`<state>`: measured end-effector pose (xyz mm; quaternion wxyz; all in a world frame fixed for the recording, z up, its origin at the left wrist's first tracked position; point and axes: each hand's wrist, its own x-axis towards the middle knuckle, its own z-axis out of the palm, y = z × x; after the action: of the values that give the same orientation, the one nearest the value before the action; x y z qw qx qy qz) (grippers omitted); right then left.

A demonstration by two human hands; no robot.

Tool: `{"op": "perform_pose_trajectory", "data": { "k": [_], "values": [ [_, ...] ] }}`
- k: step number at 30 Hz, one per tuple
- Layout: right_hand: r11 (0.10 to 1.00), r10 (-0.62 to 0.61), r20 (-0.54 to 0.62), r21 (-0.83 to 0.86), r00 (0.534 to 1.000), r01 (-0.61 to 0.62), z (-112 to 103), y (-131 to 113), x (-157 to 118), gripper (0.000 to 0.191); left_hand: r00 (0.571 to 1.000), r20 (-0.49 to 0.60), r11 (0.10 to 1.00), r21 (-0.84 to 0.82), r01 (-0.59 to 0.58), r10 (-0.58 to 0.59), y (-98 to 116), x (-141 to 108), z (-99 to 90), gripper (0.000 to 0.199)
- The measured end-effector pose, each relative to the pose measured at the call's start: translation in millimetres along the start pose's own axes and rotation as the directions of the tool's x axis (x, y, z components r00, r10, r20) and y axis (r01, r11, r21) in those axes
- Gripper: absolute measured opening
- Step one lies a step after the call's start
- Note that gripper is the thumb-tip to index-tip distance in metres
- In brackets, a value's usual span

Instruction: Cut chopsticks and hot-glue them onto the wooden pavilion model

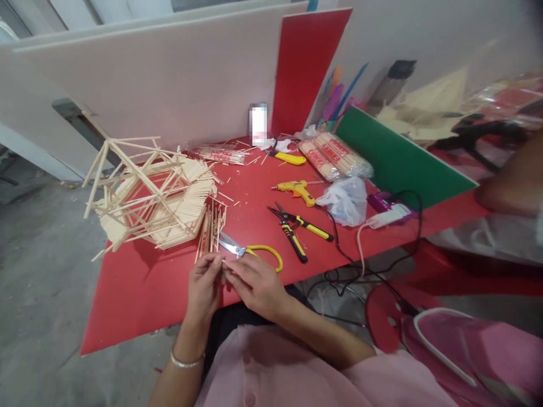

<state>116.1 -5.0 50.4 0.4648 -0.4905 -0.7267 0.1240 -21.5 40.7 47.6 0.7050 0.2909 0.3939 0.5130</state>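
Pink shirt (271, 370) fronts the red surface (139, 305) above grey floor (42, 271). Left hand (206, 285) and right hand (259, 285) narrowly grip something small (224, 262).

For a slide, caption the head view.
Left hand and right hand pinch a tiny pale piece near scissors and a stick structure.

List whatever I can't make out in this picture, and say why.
All in the head view:
- Small pale piece: too small, mostly covered by the fingertips of the left hand and right hand.
- Scissors: part of the handle is hidden behind the right hand.
- Phone: screen blurred out.
- White plastic bag: crumpled folds hide any contents.
- Neighbour's limb: blurred, cut off by the right edge.
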Motion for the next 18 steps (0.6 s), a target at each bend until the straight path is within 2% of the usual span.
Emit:
{"op": "perform_pose_trajectory", "data": {
  "k": [3, 5, 7, 9, 10, 11, 12, 14, 16, 18],
  "values": [
    [0.983, 0.029, 0.009, 0.179, 1.000, -0.030, 2.2, -3.2, 8.5, 0.022, 1.000, -0.019, 1.000, -0.023, 0.015, -0.016, 7.6, -0.7, -7.9, 0.023],
    [0.920, 0.146, 0.081, 0.355, 0.986, -0.166, 2.1, -4.8, 15.6, 0.022, 1.000, 0.017, 0.999, -0.037, 0.007, -0.006, 12.5, -1.7, -14.6, 0.023],
    [0.767, 0.313, 0.182, 0.530, 0.932, -0.362, 3.9, -6.3, 22.8, 0.026, 0.996, 0.091, 0.996, -0.084, 0.018, -0.010, 15.7, -2.7, -20.0, 0.025],
    [0.592, 0.431, 0.263, 0.640, 0.863, -0.490, 8.7, -7.5, 28.9, 0.032, 0.986, 0.159, 0.986, -0.150, 0.077, -0.053, 16.8, -3.0, -23.2, 0.026],
    [0.545, 0.459, 0.280, 0.660, 0.843, -0.516, 11.8, -7.9, 31.2, 0.034, 0.982, 0.170, 0.979, -0.176, 0.107, -0.077, 16.5, -2.8, -24.0, 0.028],
    [0.542, 0.472, 0.272, 0.661, 0.839, -0.519, 15.2, -8.4, 32.7, 0.035, 0.982, 0.164, 0.975, -0.189, 0.120, -0.090, 15.7, -2.5, -24.5, 0.031],
    [0.579, 0.471, 0.236, 0.644, 0.850, -0.499, 18.5, -8.9, 33.4, 0.033, 0.987, 0.138, 0.977, -0.189, 0.103, -0.077, 14.5, -2.2, -24.8, 0.032],
    [0.744, 0.401, 0.101, 0.544, 0.911, -0.388, 24.3, -9.9, 32.1, 0.026, 0.998, 0.055, 0.989, -0.150, 0.002, 0.006, 11.3, -2.3, -24.8, 0.034],
    [0.914, 0.214, -0.079, 0.369, 0.974, -0.171, 28.8, -10.7, 28.4, 0.017, 0.998, -0.010, 0.992, -0.104, -0.065, 0.064, 7.2, -4.1, -24.0, 0.034],
    [0.978, -0.010, -0.203, 0.201, 0.979, 0.052, 32.3, -10.8, 24.2, 0.018, 0.999, -0.032, 0.993, -0.114, -0.024, 0.020, 3.0, -7.3, -22.3, 0.033]
  ]
}}
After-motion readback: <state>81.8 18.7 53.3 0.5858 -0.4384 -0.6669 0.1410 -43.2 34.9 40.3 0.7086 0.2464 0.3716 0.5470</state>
